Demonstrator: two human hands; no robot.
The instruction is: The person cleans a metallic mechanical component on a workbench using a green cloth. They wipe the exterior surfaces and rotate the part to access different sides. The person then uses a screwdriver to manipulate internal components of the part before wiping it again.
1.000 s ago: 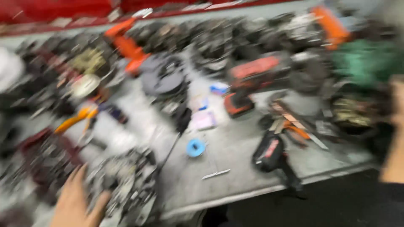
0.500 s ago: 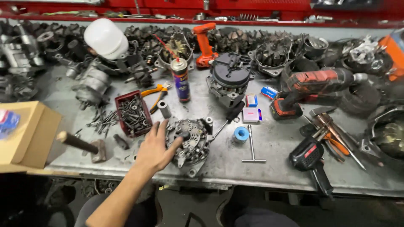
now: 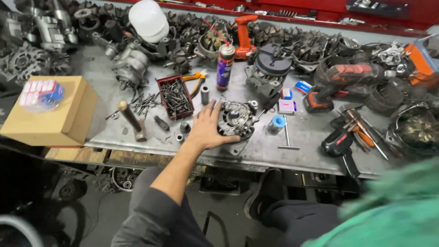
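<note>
My left hand [image 3: 206, 130] lies on the left side of a grey alternator housing [image 3: 238, 120] near the front edge of the metal workbench [image 3: 270, 154]. The fingers spread over its top and the thumb hooks round its near rim. A black-handled screwdriver [image 3: 270, 102] lies just right of the housing. Small metal sleeves [image 3: 184, 128] stand by my wrist. My right hand is out of sight; only a blurred green shape [image 3: 388, 215] fills the bottom right corner.
Left of my hand are a red tray of screws [image 3: 175, 97], a hammer [image 3: 131, 120] and a cardboard box [image 3: 55, 119]. A spray can [image 3: 225, 66], blue tape roll [image 3: 277, 121], T-handle wrench [image 3: 288, 137] and red cordless drill [image 3: 343, 80] surround the housing. Alternator parts crowd the back.
The view has swung left and steadied from a blur. My left hand has closed round the housing's rim, and the green shape has come into the bottom right.
</note>
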